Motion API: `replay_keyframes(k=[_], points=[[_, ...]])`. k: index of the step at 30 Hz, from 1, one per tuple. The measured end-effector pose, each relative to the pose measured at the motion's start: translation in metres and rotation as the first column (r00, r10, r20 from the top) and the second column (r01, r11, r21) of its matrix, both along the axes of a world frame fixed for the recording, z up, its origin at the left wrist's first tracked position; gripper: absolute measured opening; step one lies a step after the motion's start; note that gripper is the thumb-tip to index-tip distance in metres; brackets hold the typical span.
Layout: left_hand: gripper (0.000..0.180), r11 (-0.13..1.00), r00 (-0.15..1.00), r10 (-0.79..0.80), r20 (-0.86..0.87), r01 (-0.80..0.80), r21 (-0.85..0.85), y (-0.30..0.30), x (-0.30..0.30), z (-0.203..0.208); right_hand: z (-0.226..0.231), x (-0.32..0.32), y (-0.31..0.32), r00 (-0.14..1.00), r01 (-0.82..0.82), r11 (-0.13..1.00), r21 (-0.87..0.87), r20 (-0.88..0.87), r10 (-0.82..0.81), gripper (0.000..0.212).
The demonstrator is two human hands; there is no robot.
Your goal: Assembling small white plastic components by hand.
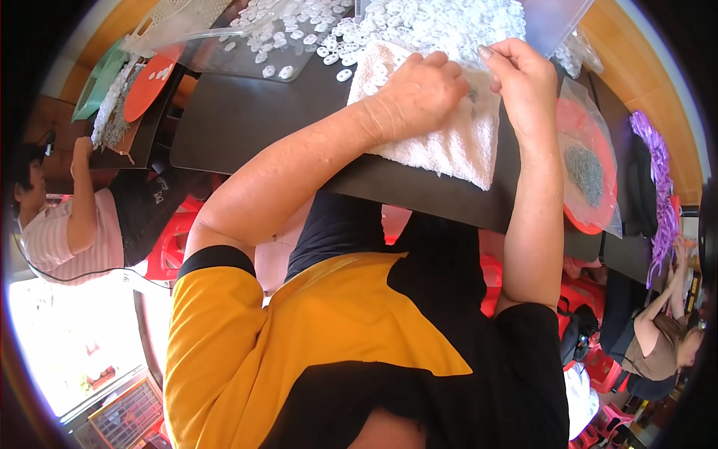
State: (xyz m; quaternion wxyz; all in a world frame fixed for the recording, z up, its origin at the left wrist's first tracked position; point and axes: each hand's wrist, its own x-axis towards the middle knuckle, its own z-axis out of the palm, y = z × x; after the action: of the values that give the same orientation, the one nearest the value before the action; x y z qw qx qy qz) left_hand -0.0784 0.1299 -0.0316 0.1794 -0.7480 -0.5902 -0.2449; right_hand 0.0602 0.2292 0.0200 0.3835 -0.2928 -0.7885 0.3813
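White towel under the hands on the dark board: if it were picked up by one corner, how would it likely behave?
The white terry towel would probably droop limply, since its edge lies soft and uneven over the dark board. It looks light. The left hand presses on it, and small white ring-shaped parts at its far edge might spill.

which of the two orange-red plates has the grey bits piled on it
The orange-red plate in a clear bag, just right of the right hand; the other plate, far left, shows no grey pile.

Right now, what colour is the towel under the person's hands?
White. The towel lies on the dark table, under the left hand and right hand; head view.
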Motion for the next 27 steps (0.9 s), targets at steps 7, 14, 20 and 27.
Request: replay_keyframes(k=[7, 14, 20, 27], points=[[0.015, 0.980, 0.532, 0.056, 0.845, 0.131, -0.147, -0.015, -0.018, 0.034, 0.004, 0.005, -0.005, 0.996, -0.088, 0.996, -0.018, -0.006, 0.088, 0.015], [0.021, 0.921, 0.126, 0.181, 0.975, 0.326, -0.213, -0.021, -0.021, 0.044, 0.000, -0.001, -0.014, 0.954, -0.299, 0.954, -0.013, -0.037, 0.298, 0.015], [0.022, 0.904, 0.007, 0.196, 0.981, 0.387, -0.183, -0.021, -0.022, 0.044, -0.002, -0.005, -0.015, 0.957, -0.283, 0.949, -0.136, -0.099, 0.272, 0.008], [0.016, 0.986, 0.413, 0.034, 0.910, 0.133, -0.098, -0.020, -0.018, 0.035, 0.000, -0.008, -0.016, 0.963, -0.266, 0.900, -0.345, -0.127, 0.236, 0.013]])
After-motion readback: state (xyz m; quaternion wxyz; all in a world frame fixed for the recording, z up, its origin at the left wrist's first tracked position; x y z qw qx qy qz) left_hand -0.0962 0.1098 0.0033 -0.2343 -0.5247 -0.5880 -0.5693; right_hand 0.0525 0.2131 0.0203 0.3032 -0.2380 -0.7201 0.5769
